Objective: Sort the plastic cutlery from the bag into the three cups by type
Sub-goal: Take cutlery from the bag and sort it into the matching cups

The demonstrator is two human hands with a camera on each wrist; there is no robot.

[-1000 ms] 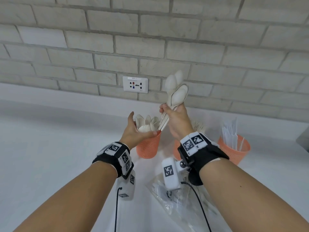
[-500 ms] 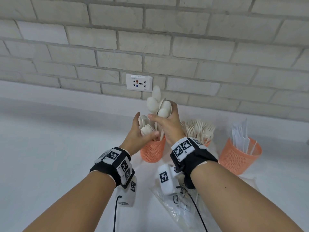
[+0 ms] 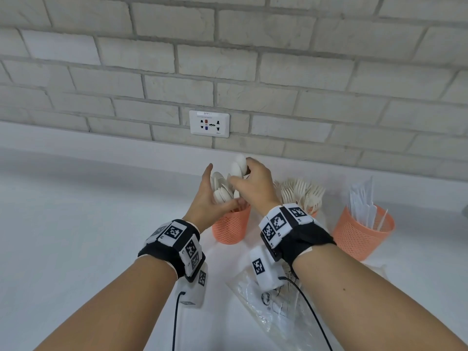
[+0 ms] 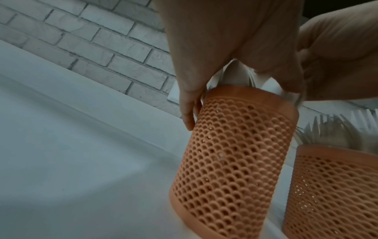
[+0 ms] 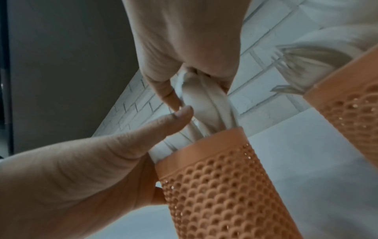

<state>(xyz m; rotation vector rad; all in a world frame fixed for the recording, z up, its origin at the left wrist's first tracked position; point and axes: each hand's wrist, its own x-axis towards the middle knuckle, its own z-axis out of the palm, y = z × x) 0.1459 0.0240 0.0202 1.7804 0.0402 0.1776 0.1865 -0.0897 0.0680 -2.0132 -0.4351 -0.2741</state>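
Three orange mesh cups stand in a row near the wall. My right hand (image 3: 249,182) pinches a bunch of white spoons (image 3: 239,165) by their upper ends, with their handles down inside the left cup (image 3: 230,229). In the right wrist view the spoons (image 5: 204,105) run from my fingers into that cup (image 5: 225,194). My left hand (image 3: 206,196) stands beside the cup with its fingers straight behind the spoons that sit there and its thumb (image 5: 180,116) against them. Forks (image 3: 301,193) fill the middle cup (image 4: 331,194). Knives stand in the right cup (image 3: 362,231).
The clear plastic bag (image 3: 273,307) lies on the white counter (image 3: 76,236) under my right wrist, in front of the cups. A brick wall with a socket plate (image 3: 209,123) rises just behind the cups.
My right hand has come down and to the left with the spoon bunch, from above the cups into the left cup. My left hand has stayed at that cup.
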